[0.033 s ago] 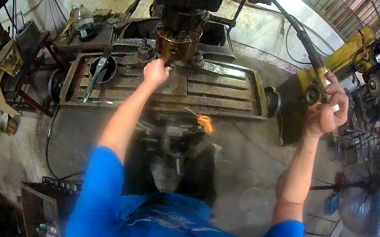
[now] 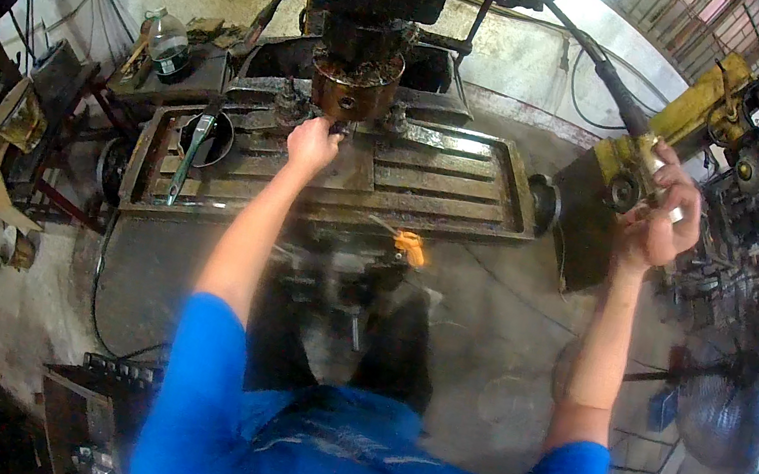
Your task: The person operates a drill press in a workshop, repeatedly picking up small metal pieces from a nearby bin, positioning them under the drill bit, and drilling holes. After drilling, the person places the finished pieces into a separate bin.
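Observation:
Over the slotted worktable of a milling machine, my left hand is closed just under the round, chip-covered spindle housing. What its fingers grip is hidden. My right hand is raised off to the right, its fingers curled around a small white piece whose kind I cannot make out. Close by its fingertips, the end of a long dark bar slants down from the machine head; whether they touch it is unclear. A pan with a green-handled brush across it rests at the worktable's left end.
An orange-yellow handle shows at the worktable's front edge. A round handwheel juts from the right end. Farther right stand a yellow machine and a large caged fan. A clear plastic bottle stands at the back left.
My right hand has shifted slightly to the right, still curled around the white piece. My left hand stays in place under the spindle housing.

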The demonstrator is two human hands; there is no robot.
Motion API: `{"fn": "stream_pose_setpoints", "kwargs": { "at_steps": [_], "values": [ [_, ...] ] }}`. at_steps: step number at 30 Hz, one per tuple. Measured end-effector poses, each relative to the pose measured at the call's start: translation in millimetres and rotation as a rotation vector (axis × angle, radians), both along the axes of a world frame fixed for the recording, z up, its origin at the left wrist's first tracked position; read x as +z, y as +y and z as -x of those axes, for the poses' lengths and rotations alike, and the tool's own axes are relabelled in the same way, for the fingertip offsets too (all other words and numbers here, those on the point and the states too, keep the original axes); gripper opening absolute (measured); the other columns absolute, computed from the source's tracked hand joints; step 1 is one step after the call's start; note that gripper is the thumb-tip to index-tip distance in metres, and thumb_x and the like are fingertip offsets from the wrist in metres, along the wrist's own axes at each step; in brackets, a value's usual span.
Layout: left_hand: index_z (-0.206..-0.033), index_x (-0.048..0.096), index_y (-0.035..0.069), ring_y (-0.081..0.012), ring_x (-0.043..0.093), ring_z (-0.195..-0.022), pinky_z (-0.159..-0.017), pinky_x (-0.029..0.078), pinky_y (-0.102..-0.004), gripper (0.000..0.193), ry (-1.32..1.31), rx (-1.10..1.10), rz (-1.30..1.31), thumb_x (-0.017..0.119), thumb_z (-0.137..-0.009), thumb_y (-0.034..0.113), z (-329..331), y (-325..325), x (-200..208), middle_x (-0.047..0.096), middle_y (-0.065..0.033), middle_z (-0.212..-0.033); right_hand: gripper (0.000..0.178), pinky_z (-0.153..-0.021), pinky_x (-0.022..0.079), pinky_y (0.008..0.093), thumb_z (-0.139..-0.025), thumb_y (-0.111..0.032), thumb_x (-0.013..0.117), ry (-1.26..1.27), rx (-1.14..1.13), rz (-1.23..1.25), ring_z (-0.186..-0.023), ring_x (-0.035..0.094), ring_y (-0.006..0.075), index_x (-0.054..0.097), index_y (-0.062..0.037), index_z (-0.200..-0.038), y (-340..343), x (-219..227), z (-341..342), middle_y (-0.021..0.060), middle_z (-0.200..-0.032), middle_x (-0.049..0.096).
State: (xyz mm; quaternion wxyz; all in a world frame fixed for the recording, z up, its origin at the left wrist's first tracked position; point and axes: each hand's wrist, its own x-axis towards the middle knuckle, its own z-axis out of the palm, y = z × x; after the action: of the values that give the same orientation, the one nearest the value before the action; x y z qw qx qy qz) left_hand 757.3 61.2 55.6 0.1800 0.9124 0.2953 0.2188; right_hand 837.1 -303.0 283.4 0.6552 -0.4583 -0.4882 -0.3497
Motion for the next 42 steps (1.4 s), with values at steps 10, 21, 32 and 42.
{"fn": "stream_pose_setpoints", "kwargs": {
  "at_steps": [10,21,32,42],
  "values": [
    [-0.089,0.061,0.004,-0.0340,0.060,-0.080,-0.070,0.048,-0.0426,0.032,0.050,0.014,0.073,0.067,-0.070,0.028,0.2,-1.4,4.6,0.062,-0.0187,-0.081,0.014,-0.092,0.032,0.0516,-0.059,-0.012,0.049,0.049,0.043,-0.018,-0.095,0.052,0.0377,0.040,-0.0036,-0.063,1.1,-5.1,9.2,0.0132,-0.077,0.052],
    [-0.121,0.046,0.001,-0.0091,0.051,-0.050,-0.043,0.042,-0.0271,0.044,-0.086,-0.347,0.540,0.060,-0.080,0.009,126.0,6.6,36.8,0.058,-0.0056,-0.066,0.013,-0.093,0.029,0.0527,-0.052,-0.002,0.038,0.139,0.125,-0.097,-0.095,0.051,0.0394,0.043,-0.0007,-0.064,5.1,-9.9,14.3,0.0166,-0.079,0.053],
    [-0.116,0.050,-0.001,-0.0099,0.052,-0.060,-0.053,0.043,-0.0249,0.037,-0.109,0.352,0.507,0.056,-0.081,0.006,506.3,32.0,5.1,0.058,-0.0046,-0.076,0.008,-0.095,0.026,0.0543,-0.058,-0.003,0.037,0.104,0.157,-0.073,-0.102,0.047,0.0406,0.040,-0.0012,-0.064,2.2,-26.1,8.3,0.0137,-0.078,0.050],
    [-0.109,0.050,-0.008,-0.0266,0.056,-0.093,-0.081,0.044,-0.0349,0.045,0.125,0.902,0.368,0.066,-0.071,0.011,715.4,-6.9,-81.7,0.058,-0.0181,-0.099,0.008,-0.096,0.026,0.0504,-0.054,-0.004,0.039,0.164,0.193,-0.115,-0.102,0.048,0.0391,0.041,-0.0010,-0.062,7.5,-49.9,9.6,0.0145,-0.078,0.052]
  ]
}}
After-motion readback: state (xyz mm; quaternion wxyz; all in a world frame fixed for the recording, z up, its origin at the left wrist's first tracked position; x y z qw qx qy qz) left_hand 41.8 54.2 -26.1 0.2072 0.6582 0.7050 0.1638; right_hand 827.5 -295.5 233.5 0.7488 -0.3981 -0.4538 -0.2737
